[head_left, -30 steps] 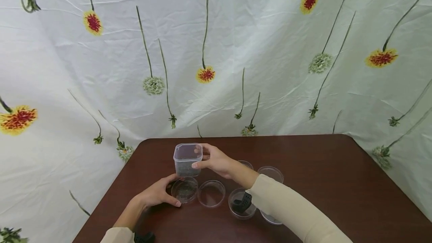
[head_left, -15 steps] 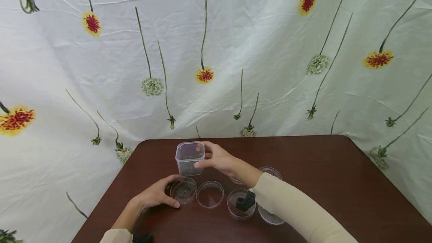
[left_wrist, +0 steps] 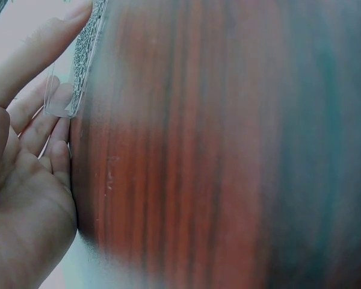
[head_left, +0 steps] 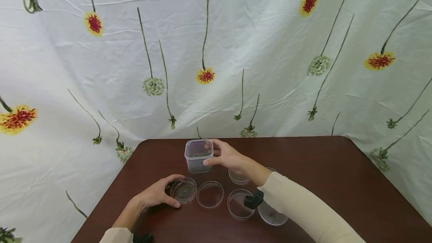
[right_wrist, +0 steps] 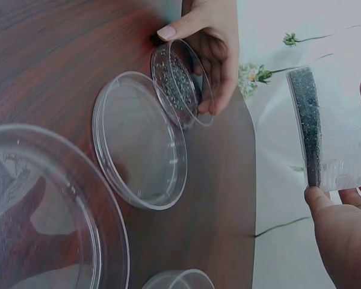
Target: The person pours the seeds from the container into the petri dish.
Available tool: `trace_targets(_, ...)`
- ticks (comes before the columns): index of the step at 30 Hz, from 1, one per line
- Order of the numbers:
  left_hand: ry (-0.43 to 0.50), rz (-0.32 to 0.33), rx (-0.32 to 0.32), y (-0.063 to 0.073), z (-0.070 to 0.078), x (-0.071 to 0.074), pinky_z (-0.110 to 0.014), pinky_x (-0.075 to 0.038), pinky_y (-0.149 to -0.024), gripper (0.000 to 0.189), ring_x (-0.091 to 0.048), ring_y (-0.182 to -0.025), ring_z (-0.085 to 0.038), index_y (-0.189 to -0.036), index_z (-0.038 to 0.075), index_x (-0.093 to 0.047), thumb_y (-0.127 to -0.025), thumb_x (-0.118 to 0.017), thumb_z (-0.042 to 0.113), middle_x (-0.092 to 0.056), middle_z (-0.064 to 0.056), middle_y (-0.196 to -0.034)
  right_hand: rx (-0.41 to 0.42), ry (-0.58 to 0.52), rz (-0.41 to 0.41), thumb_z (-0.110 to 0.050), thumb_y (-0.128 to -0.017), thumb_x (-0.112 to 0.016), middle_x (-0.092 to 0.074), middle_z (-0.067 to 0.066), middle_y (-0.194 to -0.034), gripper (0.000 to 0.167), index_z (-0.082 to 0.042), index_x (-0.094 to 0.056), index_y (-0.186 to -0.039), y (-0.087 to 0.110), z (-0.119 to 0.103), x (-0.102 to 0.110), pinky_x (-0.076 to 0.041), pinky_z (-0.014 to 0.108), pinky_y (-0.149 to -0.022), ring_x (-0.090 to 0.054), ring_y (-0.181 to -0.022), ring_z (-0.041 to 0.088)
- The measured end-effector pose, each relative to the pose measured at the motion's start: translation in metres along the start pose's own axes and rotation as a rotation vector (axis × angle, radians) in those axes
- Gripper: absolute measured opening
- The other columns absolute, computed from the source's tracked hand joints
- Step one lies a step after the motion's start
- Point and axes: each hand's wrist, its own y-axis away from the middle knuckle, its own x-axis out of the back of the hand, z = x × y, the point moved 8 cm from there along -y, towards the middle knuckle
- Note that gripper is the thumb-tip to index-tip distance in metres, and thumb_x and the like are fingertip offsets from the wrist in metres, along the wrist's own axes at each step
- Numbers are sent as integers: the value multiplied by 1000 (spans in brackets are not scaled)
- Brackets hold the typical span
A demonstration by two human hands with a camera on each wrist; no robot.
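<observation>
My left hand (head_left: 156,194) holds a clear round petri dish (head_left: 184,190) on the table, thumb on the near side and fingers on the far side. A layer of small dark granules lies in this dish. Behind it and a little to the right, my right hand (head_left: 227,158) grips a clear, square plastic container (head_left: 199,158) by its right side. The container is off the table, roughly upright, with dark granules (right_wrist: 308,120) along its bottom in the right wrist view. Close to the left hand's dish stands a second, clear petri dish (head_left: 210,194).
More clear petri dishes stand to the right, among them a near dish (head_left: 240,207), a far dish (head_left: 238,177) and one partly under the sleeve (head_left: 272,215). They rest on a dark brown table (head_left: 314,168). A flower-printed cloth (head_left: 216,48) hangs behind.
My right hand has carried the container rightward, from behind the granule dish to behind the gap between it and the second dish. My left hand stays at its dish.
</observation>
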Motion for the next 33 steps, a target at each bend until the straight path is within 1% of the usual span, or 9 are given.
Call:
trace_targets(3, -2, 2, 10, -1, 0, 0, -32, -51, -91, 87, -55, -123, -34, -151, 1, -45, -78, -93, 15, -55, -18, -140, 2, -4, -3, 4, -92, -74, -43, 19, -154, 78, 1, -32, -158, 2, 0, 6, -52, 42, -96, -45, -140, 39)
trace_targets(10, 5, 1, 8, 0, -1, 0, -32, -51, -92, 88, -55, -123, -34, -151, 1, -44, -79, -92, 14, -55, -19, -140, -7, 2, -2, 3, -93, -74, -42, 20, -155, 79, 0, -30, -159, 8, 3, 16, -53, 41, -94, -45, -140, 39)
trace_targets(16, 27, -3, 9, -1, -3, 0, -32, -52, -90, 87, -56, -121, -33, -151, 1, -45, -79, -92, 13, -55, -19, -139, -9, 36, 26, 3, -93, -74, -42, 20, -156, 79, 1, -30, -159, 14, 3, 27, -51, 42, -97, -42, -142, 38)
trace_targets(23, 12, -3, -19, 1, 2, 1, -33, -51, -91, 88, -56, -121, -35, -151, 0, -44, -78, -92, 13, -55, -20, -139, 3, 52, 32, 4, -93, -74, -40, 22, -157, 80, 4, -29, -159, 22, 4, 41, -50, 44, -100, -38, -145, 40)
trace_targets(27, -1, 9, -14, 1, 3, 1, -34, -50, -93, 88, -55, -122, -35, -151, 1, -45, -77, -93, 15, -56, -19, -139, 1, 61, 40, 2, -93, -74, -40, 22, -157, 80, 3, -29, -159, 28, 3, 50, -50, 45, -100, -38, -144, 40)
trace_targets(33, 11, 8, 2, 1, 3, 0, -38, -50, -93, 89, -55, -123, -36, -151, 1, -44, -78, -92, 14, -55, -19, -140, -13, 87, 71, 0, -92, -75, -42, 21, -156, 82, 2, -29, -160, 35, 4, 66, -48, 46, -103, -39, -144, 40)
